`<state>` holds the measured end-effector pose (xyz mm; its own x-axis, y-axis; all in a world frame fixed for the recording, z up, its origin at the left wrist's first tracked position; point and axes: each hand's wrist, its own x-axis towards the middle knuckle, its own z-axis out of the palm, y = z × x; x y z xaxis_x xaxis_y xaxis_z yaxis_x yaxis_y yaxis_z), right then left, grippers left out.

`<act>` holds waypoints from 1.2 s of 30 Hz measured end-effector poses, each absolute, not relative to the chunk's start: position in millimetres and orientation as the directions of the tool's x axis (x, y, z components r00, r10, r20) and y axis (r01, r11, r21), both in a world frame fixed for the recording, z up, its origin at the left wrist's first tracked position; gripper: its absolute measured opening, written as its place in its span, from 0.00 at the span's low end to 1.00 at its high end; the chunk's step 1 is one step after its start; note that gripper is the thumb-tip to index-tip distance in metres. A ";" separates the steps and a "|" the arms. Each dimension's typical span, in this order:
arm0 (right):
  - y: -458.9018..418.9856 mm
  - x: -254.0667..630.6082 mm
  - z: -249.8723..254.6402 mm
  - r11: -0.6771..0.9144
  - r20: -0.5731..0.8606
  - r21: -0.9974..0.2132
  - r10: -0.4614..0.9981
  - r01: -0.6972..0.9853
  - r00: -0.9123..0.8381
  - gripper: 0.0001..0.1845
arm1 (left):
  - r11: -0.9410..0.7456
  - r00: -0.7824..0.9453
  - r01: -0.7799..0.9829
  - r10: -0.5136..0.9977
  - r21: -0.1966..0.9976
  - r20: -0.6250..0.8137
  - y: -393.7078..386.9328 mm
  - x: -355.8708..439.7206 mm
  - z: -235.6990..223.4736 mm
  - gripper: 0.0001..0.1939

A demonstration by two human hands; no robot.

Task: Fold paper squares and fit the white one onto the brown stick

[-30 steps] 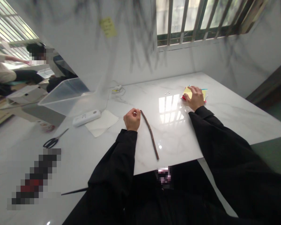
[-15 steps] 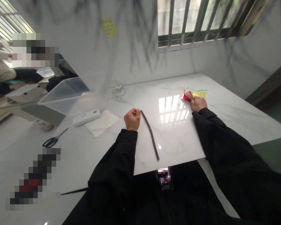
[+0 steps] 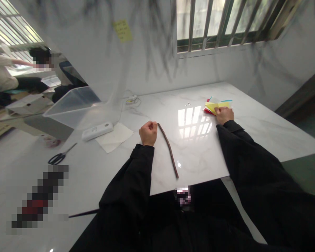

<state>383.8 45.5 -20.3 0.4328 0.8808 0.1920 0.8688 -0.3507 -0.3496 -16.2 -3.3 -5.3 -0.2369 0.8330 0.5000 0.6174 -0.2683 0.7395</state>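
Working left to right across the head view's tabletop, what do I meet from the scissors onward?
Scissors → white oblong device → left hand → brown stick → tiny white bits → coloured papers with the right hand gripping them.

Both arms (image 3: 128, 178) are stretched forward; the left hand (image 3: 148, 133) is curled into a loose fist, the right hand (image 3: 225, 116), fingers (image 3: 219, 111) bent, is extended farther out.
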 end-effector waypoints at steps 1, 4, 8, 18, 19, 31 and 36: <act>44.4 384.1 -20.1 -0.364 0.211 -0.376 0.862 0.852 0.461 0.25 | -0.269 -0.235 0.620 0.833 0.737 0.501 -3.5 -16.1 -5.0 0.20; 41.0 387.0 -16.8 -0.383 0.268 -0.464 0.799 0.798 0.539 0.22 | -0.267 -0.232 0.623 0.834 0.735 0.500 -4.3 -15.3 -4.0 0.20; 39.6 394.2 -1.6 -0.360 0.398 -0.627 0.614 0.691 0.681 0.23 | -0.273 -0.237 0.611 0.832 0.743 0.501 -4.8 -14.1 -3.2 0.20; 20.3 268.0 43.6 0.153 0.746 -0.416 0.622 0.896 0.239 0.34 | -0.125 -0.006 -0.173 0.992 0.977 0.126 -3.6 -5.9 5.4 0.23; 17.9 247.1 40.0 0.292 0.772 -0.379 0.623 0.878 0.126 0.30 | -0.085 0.036 -0.243 0.995 0.966 0.097 -4.9 -4.5 6.9 0.27; 18.8 180.8 -10.4 0.634 0.665 -0.331 0.683 0.699 -0.304 0.16 | 0.079 0.152 -0.379 0.988 0.922 -0.022 -5.8 7.0 3.0 0.22; 12.0 172.3 -13.9 0.682 0.665 -0.268 0.642 0.681 -0.382 0.13 | 0.073 0.108 -0.398 0.994 0.914 -0.033 -4.0 5.3 0.5 0.19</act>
<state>172.3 12.0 -13.9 -0.3816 0.6423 0.6647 0.6810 0.6816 -0.2677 5.3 -4.0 0.5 0.1075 0.9937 -0.0329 -0.3983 0.0734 0.9143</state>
